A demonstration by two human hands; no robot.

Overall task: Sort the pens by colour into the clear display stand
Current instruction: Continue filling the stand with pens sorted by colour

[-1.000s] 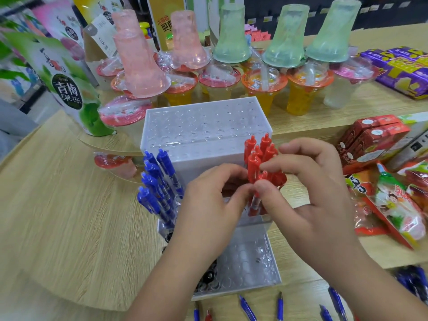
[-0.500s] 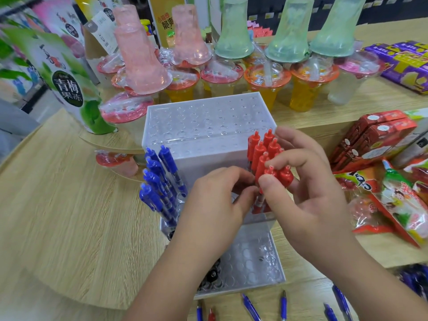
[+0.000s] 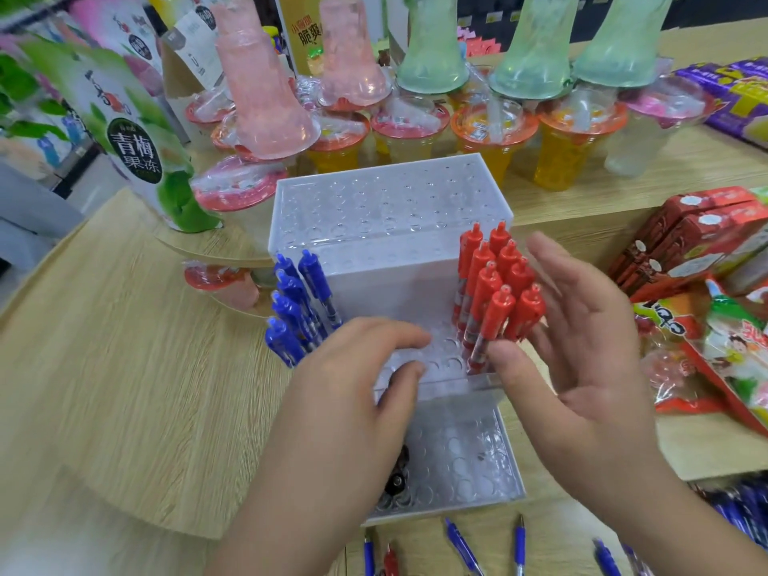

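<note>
At table (image 3: 124, 367) middle, clear display stand (image 3: 386, 205): red pens (image 3: 494, 280) at its 3 o'clock, blue pens (image 3: 291, 305) at 9. Left hand (image 3: 345, 392) loose on stand, holding nothing. Right hand (image 3: 582, 351) wide, just beside red pens.

Left hand (image 3: 353, 380): is reaching forward, palm facing down, fingers (image 3: 399, 336) loosely bending and gripping nothing. Right hand (image 3: 582, 351): is standing on edge, palm facing left, fingers (image 3: 557, 264) stretching straight and slightly spreading, thumb pointing toward the left hand. The hands are not touching each other.
</note>
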